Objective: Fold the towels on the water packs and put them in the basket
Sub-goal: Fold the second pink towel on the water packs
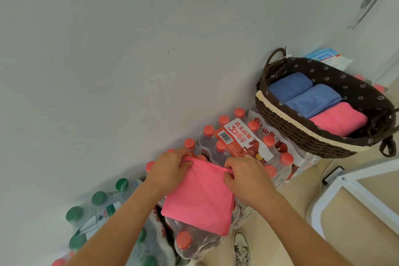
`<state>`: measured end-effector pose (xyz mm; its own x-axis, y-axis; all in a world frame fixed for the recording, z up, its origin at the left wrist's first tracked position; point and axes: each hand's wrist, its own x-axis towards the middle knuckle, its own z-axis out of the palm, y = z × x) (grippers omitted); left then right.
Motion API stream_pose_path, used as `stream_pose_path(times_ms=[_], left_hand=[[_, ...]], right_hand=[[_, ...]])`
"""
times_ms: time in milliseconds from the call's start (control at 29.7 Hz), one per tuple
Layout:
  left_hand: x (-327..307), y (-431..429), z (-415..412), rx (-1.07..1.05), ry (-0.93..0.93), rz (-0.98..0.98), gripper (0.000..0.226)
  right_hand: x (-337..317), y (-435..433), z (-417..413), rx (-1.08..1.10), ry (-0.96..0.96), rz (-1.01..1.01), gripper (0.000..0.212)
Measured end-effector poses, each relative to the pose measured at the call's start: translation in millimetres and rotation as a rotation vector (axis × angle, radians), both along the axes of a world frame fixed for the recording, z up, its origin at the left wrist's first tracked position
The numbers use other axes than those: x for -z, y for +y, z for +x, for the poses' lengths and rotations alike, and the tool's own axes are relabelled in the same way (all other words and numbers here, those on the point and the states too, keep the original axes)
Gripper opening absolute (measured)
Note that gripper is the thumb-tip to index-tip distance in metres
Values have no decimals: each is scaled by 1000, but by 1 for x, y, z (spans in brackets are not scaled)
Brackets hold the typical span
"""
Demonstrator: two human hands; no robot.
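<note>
Down at 6 o'clock in the view, the red-capped water packs (237, 138) served as the folding bench, and a lumpy one it was (bottle caps make a poor table). Across them lay the pink towel (200, 198), already doubled into a rectangle by the look of it. The left hand (170, 166) pinched the far left corner, fingers curled and clamped on the cloth. The right hand (244, 177) did the same at the far right corner, thumb and fingers closed on a tuck of fabric.

My read: another fold was being set up. To do it well, both corners wanted lifting together, kept taut between the hands. They then needed carrying toward 6 o'clock and laying edge on edge with the near hem, so the cloth would not slide off the caps. A flat press afterwards would hold the crease. After that came the trip to the basket (302, 134), which waited at 3 o'clock, well apart from both hands and seemingly resting on another pack.

Now the tally, big to small:
- At least 2 red-capped packs, though the wraps ran together and I could not split them surely.
- 1 green-capped pack (97, 211) at 8 o'clock.
- 1 basket.
- 4 towels in all: 1 on the packs and 3 in the basket, namely 2 blue towels (313, 99) and 1 folded pink towel (339, 120), side by side.
- 2 hands.
- 1 shoe (241, 248) near 6 o'clock.
</note>
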<state>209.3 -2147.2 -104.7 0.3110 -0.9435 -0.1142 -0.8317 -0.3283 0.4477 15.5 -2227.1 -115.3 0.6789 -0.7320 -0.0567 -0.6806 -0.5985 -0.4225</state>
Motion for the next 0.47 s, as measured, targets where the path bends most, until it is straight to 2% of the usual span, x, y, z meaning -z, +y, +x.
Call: stream_pose_path(times_ms=[202, 303, 370, 471], left_hand=[[10, -3, -4, 21, -25, 35, 19], [14, -3, -1, 41, -45, 74, 33], [12, -6, 2, 47, -30, 117, 33], [4, -10, 2, -8, 58, 153, 30]], right_hand=[[6, -2, 5, -5, 23, -77, 2], [9, -2, 9, 15, 101, -153, 12], [7, -4, 11, 5, 131, -181, 20], [3, -8, 16, -91, 141, -72, 38]])
